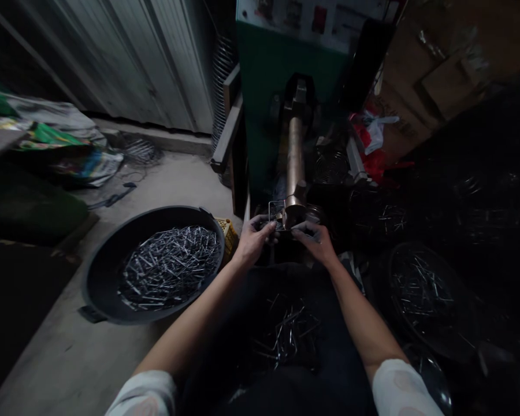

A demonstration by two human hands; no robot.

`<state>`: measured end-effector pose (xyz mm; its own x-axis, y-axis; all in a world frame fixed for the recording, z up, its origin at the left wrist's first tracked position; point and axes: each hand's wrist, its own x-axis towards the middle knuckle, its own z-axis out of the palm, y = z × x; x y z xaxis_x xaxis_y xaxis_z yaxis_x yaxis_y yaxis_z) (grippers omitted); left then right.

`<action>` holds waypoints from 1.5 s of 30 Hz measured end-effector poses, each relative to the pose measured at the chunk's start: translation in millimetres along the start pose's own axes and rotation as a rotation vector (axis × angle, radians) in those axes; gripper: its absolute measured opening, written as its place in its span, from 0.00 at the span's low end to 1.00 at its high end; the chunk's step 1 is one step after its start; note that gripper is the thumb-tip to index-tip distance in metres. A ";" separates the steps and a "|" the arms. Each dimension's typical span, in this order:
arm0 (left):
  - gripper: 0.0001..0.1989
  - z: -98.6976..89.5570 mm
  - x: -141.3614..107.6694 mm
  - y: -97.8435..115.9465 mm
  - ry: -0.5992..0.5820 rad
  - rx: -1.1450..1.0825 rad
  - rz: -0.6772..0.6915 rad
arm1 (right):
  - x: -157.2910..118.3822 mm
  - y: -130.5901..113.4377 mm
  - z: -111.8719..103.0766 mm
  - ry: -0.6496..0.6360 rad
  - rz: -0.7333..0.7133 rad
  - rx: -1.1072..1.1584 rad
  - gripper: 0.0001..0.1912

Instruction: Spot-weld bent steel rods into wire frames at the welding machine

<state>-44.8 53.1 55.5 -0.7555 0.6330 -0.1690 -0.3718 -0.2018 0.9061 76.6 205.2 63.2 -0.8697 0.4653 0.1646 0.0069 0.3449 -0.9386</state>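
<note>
At the lower tip of the machine's copper-coloured arm [295, 162], both hands are close together. My left hand [255, 236] is closed in a pinch around a thin bent wire piece [276, 202], whose squared loop stands up beside the tip. Across from it, my right hand [315, 238] pinches just right of the tip, on what looks like the other end of the wire; the fingertips are dim there. Several loose bent wires [288, 332] lie on my dark lap below the hands.
A black basin [97, 260] full of short metal wires stands on the floor at left, by a yellow crate [227, 234]. The green machine [264, 81] rises ahead. More wires lie in a dark container [422, 283] at right. Cardboard boxes [450, 81] stand behind.
</note>
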 end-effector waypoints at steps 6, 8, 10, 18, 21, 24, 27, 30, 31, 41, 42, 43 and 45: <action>0.22 2.3 6.8 -0.1 0.030 -0.013 0.024 | 6.2 6.0 3.9 0.027 0.007 0.017 0.13; 0.22 3.5 6.2 1.7 0.034 -0.009 0.020 | 4.4 7.5 0.9 0.013 0.039 0.063 0.13; 0.22 4.7 4.0 3.9 0.019 0.013 0.037 | -2.8 8.6 -7.9 -0.005 0.071 0.112 0.16; 0.21 -20.6 -17.6 -12.6 0.131 0.030 0.062 | -98.8 48.0 -68.3 0.148 0.339 0.152 0.20; 0.23 -58.2 -31.7 -20.9 0.276 0.005 0.034 | -125.4 66.2 -78.1 0.211 0.400 0.059 0.23; 0.24 -106.0 -47.6 -21.0 0.501 -0.042 -0.007 | -128.6 71.7 -77.5 0.207 0.397 0.017 0.25; 0.23 -141.1 -65.3 -21.2 0.623 -0.043 -0.072 | -120.3 67.2 -70.9 0.132 0.387 0.005 0.26; 0.24 -143.0 -87.0 -26.3 0.532 0.157 -0.114 | -113.6 61.2 -64.2 0.082 0.396 0.031 0.25; 0.23 -136.4 -95.3 -27.9 0.436 0.269 -0.102 | -113.2 59.3 -62.2 0.063 0.399 0.018 0.24; 0.11 -31.3 -124.9 -62.0 -0.510 1.597 0.038 | -143.1 49.7 -40.3 -0.086 0.247 -0.793 0.08; 0.11 -23.7 -122.7 -66.1 -0.556 1.679 0.003 | -144.0 50.4 -39.3 -0.073 0.247 -0.800 0.08; 0.11 -17.4 -121.9 -68.9 -0.596 1.732 -0.026 | -144.5 50.7 -38.8 -0.048 0.244 -0.786 0.09; 0.11 -9.9 -125.9 -70.2 -0.633 1.773 -0.036 | -145.2 49.7 -39.3 0.011 0.229 -0.721 0.09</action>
<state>71.0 -19.9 9.4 -0.3230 0.8479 -0.4204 0.8460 0.4578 0.2733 222.6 186.8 4.5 -0.8029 0.5960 -0.0041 0.5111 0.6849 -0.5193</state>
